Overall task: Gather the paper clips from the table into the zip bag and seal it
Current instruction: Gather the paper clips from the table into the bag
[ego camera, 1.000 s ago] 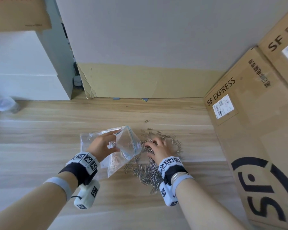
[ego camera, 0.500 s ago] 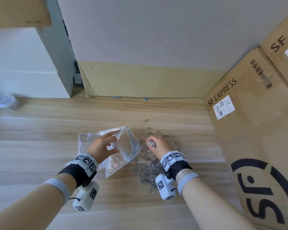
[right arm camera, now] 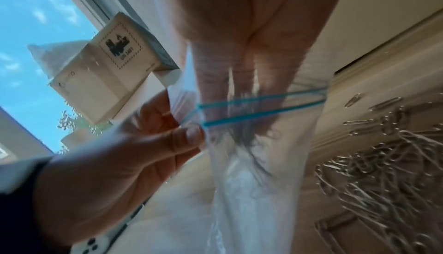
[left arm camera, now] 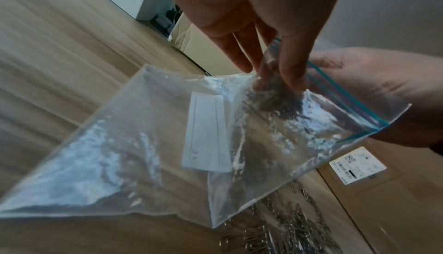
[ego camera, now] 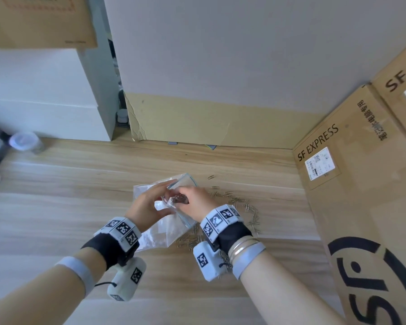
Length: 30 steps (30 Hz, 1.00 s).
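My left hand (ego camera: 161, 198) pinches one rim of the clear zip bag (ego camera: 161, 231) by its blue zip strip (right arm camera: 261, 106) and holds the mouth open above the table. In the left wrist view, thumb and fingers (left arm camera: 293, 76) clamp the plastic edge. My right hand (ego camera: 185, 195) is at the bag's mouth, its fingers (right arm camera: 239, 80) reaching down inside and bunched on a dark clump of paper clips (left arm camera: 275, 99). More paper clips (ego camera: 246, 207) lie spread on the wooden table (ego camera: 80, 207) to the right of the bag, with a denser pile (right arm camera: 383, 173) under my right wrist.
A large SF Express cardboard box (ego camera: 361, 184) stands along the right side, close to the clips. A cardboard sheet (ego camera: 209, 120) leans on the wall behind. A white cabinet (ego camera: 56, 102) and a small plastic cup (ego camera: 25, 141) are at the far left.
My right hand closed on a bunch of clips from the pile, lifted them and carried them left into the bag's mouth. The left hand kept holding the bag open.
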Each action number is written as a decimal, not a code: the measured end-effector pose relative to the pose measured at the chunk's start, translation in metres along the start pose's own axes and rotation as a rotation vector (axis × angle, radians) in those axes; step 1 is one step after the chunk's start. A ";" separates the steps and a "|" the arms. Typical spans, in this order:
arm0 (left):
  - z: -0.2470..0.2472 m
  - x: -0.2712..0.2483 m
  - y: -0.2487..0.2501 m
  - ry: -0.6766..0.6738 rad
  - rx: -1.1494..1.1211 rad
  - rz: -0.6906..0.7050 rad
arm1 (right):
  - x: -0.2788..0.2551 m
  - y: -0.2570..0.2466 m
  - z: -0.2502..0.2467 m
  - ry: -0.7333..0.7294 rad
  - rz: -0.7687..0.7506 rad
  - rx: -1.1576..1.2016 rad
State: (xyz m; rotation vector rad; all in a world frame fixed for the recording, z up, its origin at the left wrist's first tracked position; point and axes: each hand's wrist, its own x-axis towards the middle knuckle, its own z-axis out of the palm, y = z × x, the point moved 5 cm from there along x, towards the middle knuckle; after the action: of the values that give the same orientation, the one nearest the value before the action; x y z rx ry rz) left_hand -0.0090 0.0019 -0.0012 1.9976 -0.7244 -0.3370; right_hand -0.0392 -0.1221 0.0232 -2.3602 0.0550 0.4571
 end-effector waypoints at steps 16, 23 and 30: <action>-0.017 -0.014 -0.033 0.217 -0.362 -0.226 | 0.040 0.134 -0.021 0.018 0.220 -0.270; -0.017 -0.011 -0.027 0.187 -0.319 -0.228 | 0.006 0.132 0.004 -0.075 0.113 -0.244; -0.010 -0.005 -0.019 0.156 -0.299 -0.235 | -0.037 0.128 0.018 -0.048 0.059 -0.126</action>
State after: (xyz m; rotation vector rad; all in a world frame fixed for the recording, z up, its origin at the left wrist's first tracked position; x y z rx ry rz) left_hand -0.0012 0.0194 -0.0125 1.8008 -0.3197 -0.3971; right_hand -0.1006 -0.2077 -0.0602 -2.4746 0.0758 0.5608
